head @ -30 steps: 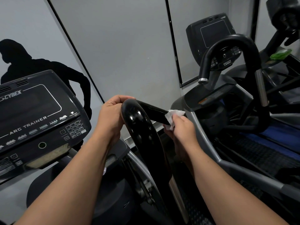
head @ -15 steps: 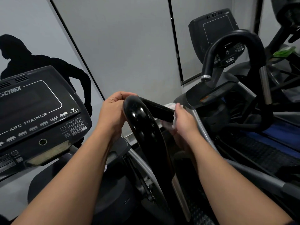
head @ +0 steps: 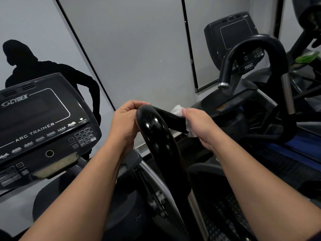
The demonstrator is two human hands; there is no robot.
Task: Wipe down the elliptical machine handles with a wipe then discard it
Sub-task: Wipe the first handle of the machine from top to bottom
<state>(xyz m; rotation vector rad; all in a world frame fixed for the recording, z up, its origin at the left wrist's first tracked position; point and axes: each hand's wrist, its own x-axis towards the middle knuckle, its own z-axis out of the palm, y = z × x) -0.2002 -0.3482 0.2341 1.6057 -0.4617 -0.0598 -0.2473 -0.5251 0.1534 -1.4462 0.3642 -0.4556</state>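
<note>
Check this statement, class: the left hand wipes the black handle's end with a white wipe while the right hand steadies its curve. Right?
Not quite: the hands are swapped. In the head view the right hand holds the white wipe against the black handle, while the left hand steadies its curve.

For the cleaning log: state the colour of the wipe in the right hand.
White; the wipe shows best in the head view.

"CYBEX" and "ARC TRAINER" on near console [head: 40, 122], "750AT" on far console [head: 248, 67]
</note>
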